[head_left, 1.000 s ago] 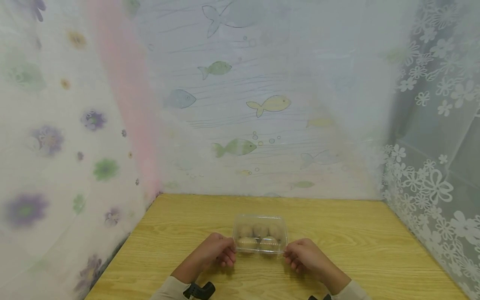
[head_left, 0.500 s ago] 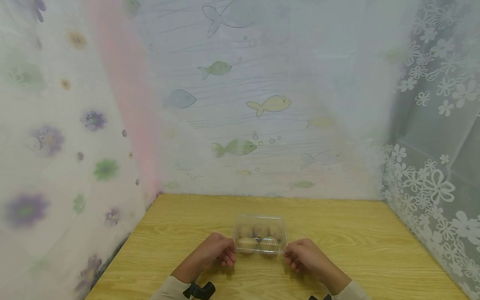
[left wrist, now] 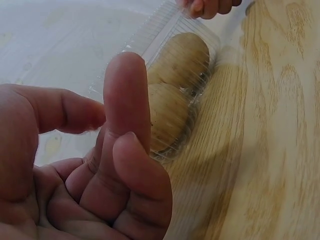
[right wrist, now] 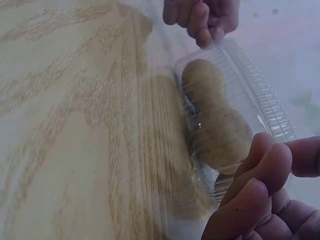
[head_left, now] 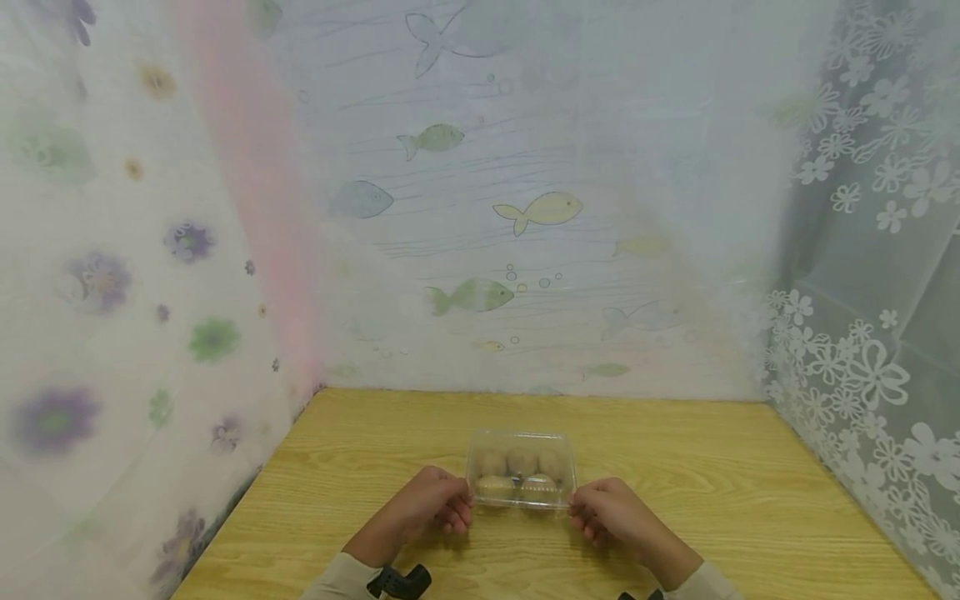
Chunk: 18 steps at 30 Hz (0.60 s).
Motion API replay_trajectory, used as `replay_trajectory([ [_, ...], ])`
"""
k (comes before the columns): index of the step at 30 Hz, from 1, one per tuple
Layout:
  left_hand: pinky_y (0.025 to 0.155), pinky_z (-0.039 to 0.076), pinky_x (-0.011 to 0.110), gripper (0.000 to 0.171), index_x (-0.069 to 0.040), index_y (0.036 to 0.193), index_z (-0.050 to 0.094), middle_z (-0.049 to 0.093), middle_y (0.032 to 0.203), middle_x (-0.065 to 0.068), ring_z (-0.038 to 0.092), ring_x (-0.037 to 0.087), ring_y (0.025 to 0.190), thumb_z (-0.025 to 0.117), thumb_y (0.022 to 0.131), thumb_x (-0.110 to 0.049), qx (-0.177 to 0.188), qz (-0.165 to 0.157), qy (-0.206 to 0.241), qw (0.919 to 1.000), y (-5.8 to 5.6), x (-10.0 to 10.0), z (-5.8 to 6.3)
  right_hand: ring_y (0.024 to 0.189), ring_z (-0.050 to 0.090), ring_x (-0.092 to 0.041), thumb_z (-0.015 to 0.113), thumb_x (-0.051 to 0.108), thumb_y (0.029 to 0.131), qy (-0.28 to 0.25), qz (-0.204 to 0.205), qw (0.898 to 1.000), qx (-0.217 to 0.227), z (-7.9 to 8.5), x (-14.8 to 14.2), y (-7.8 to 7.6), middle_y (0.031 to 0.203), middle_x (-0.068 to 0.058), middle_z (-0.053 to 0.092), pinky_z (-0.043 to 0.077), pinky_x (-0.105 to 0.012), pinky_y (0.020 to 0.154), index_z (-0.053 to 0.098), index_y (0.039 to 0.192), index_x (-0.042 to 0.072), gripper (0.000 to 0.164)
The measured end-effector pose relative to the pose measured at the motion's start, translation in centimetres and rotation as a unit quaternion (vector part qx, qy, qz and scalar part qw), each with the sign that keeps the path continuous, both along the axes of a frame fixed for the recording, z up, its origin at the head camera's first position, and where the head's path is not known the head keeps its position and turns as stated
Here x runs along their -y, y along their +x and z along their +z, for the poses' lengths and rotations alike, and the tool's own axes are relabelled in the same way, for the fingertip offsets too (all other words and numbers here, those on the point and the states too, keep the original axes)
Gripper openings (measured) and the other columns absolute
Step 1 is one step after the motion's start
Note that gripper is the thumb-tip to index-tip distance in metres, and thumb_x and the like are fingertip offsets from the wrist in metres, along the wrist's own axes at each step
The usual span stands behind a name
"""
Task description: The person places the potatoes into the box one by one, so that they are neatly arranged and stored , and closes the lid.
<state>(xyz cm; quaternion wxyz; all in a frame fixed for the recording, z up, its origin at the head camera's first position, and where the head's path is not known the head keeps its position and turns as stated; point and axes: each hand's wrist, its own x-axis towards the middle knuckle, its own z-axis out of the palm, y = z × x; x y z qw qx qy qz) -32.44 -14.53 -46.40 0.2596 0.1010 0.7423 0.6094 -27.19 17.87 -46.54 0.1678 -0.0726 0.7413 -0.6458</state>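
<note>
A clear plastic clamshell box (head_left: 525, 503) sits on the wooden table, lid down, with several brown potatoes (head_left: 522, 461) inside. My left hand (head_left: 435, 498) pinches the box's near left corner between thumb and forefinger. At the near right corner, my right hand (head_left: 607, 508) pinches the rim in the same way. In the left wrist view, the other fingers curl below the pinch and two potatoes (left wrist: 167, 117) show through the ribbed wall. From the right wrist, potatoes (right wrist: 220, 135) lie behind the clear side, and the right fingertips partly cover the box's near end.
The wood-grain table (head_left: 360, 433) runs back to a pale sheet (head_left: 540, 133) printed with fish. A flowered sheet (head_left: 150, 333) hangs along the left, and a translucent one with white flowers (head_left: 870, 375) on the right. Dark wrist mounts (head_left: 405, 582) sit at the sleeves.
</note>
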Motion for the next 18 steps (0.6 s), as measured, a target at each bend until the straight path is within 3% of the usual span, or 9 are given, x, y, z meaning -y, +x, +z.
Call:
replay_trajectory([
  [10, 0.047, 0.047, 0.021, 0.023, 0.004, 0.082, 0.071, 0.068, 0.062, 0.001, 0.063, 0.008, 0.049, 0.063, 0.092, -0.016, -0.003, 0.0, -0.004, 1.0, 0.2, 0.05, 0.0, 0.058, 0.056, -0.008, 0.055, 0.016, 0.099, -0.007, 0.01, 1.0, 0.0, 0.17, -0.16, 0.14, 0.072, -0.001, 0.066, 0.047, -0.022, 0.052, 0.069, 0.092, -0.007, 0.028],
  [18, 0.048, 0.048, 0.022, 0.028, 0.008, 0.087, 0.072, 0.069, 0.062, 0.001, 0.064, 0.009, 0.05, 0.065, 0.092, -0.018, -0.007, 0.006, -0.008, 0.9999, 0.45, -0.28, 0.25, 0.058, 0.058, -0.01, 0.056, 0.018, 0.099, 0.022, 0.008, 1.0, -0.012, 0.11, -0.71, -0.09, 0.071, -0.001, 0.067, 0.049, -0.024, 0.052, 0.07, 0.091, -0.008, 0.03],
])
